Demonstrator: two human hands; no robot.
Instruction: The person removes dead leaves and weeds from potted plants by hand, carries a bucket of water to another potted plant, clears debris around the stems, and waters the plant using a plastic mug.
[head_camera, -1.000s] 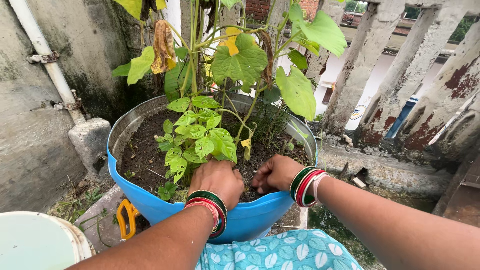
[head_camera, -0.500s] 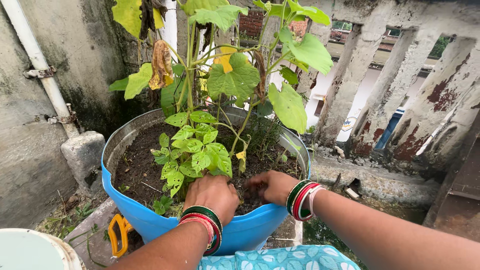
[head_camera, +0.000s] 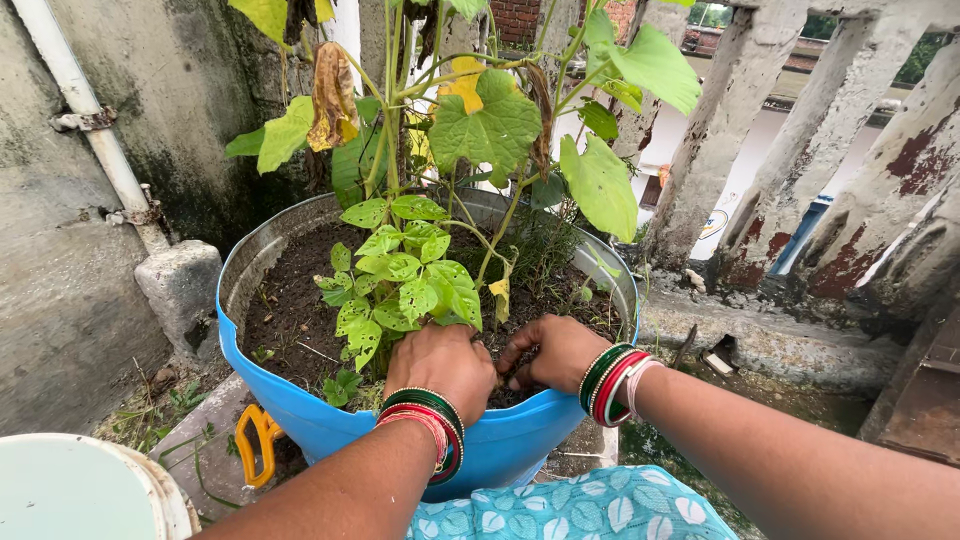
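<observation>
Left hand (head_camera: 440, 362) curled, fingertips in soil (head_camera: 290, 310), lower centre | right hand (head_camera: 555, 352) beside it, fingers pinched; what they held, cannot tell | soil in blue tub (head_camera: 330, 425), looked loose, crumbly, light | small leafy plant (head_camera: 405, 285) just above, stems seemed fragile; take low at base

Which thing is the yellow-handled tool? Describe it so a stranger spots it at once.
Start at the big blue tub of soil and plants. Look down its outer left side to the ground. The yellow-handled tool lies there, the only bright yellow looped grip among grey concrete and weeds.
</observation>
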